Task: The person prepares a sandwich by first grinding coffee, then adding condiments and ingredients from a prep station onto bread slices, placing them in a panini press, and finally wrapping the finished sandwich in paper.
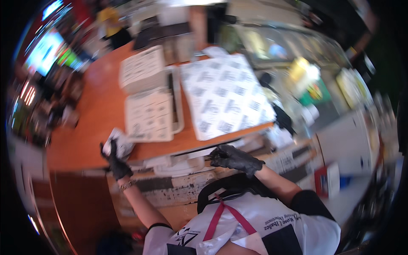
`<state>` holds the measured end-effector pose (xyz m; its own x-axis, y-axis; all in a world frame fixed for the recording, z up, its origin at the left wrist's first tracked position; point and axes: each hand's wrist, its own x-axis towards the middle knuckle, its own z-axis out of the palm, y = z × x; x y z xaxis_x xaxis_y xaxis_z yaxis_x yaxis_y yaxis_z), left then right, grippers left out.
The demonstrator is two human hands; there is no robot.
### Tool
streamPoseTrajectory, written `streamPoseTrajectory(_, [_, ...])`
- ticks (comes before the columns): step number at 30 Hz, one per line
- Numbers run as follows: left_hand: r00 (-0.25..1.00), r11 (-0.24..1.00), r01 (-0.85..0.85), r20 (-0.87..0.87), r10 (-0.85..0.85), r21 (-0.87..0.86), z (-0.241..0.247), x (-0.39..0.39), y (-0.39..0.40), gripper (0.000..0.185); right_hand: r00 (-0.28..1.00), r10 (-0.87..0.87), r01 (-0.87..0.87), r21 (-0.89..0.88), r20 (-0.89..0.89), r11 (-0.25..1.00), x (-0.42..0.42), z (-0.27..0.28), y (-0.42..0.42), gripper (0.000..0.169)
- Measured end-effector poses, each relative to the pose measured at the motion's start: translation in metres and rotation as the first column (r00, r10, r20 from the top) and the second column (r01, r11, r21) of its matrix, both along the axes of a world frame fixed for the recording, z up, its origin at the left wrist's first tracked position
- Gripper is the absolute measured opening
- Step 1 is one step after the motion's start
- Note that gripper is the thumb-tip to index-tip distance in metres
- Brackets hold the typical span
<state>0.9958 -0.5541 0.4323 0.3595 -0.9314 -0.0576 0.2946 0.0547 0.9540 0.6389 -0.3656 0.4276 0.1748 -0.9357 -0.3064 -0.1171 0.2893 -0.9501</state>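
My left hand [116, 162], in a black glove, is around a small bundle wrapped in white paper [119, 144] at the front left of an orange-brown counter [95, 95]. My right hand [234, 158], also gloved in black, hovers by the counter's front edge with its fingers curled. Whether anything is between those fingers is not clear. Beyond it lies a stack of white wrapping sheets [223, 95] with a repeated grey print. Nearer my left hand are printed, pale cardboard boxes [149, 118], partly over a light-rimmed tray [179, 108].
A glass-fronted case [287, 44] stands at the back right, with a yellow and white package [302, 75] beside it. Black cloth [283, 119] hangs at the counter's right corner. Below the edge is a shelf with white containers [177, 164]. A person in yellow [110, 20] stands far left.
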Motion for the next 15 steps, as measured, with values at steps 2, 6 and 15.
streamPoseTrajectory(2, [0.991, 0.998, 0.059, 0.121, -0.061, 0.019, -0.025, 0.008, -0.009, 0.062, 0.995, -0.073, 0.076, 0.043, -0.073, 0.996, -0.015, 0.016, 0.015, 0.04])
streamPoseTrajectory(6, [0.502, 0.995, -0.062, 0.864, -0.036, 0.077, -0.017, 0.018, -0.012, 0.067, 0.945, -0.271, 0.256, -0.103, -0.181, 0.961, -0.048, 0.006, 0.051, 0.035])
streamPoseTrajectory(15, [0.156, 0.845, 0.058, 0.841, 0.519, -0.532, -0.014, 0.0, -0.003, 0.05, 0.94, -0.332, 0.315, -0.174, -0.078, 0.933, -0.123, -0.016, 0.11, 0.04])
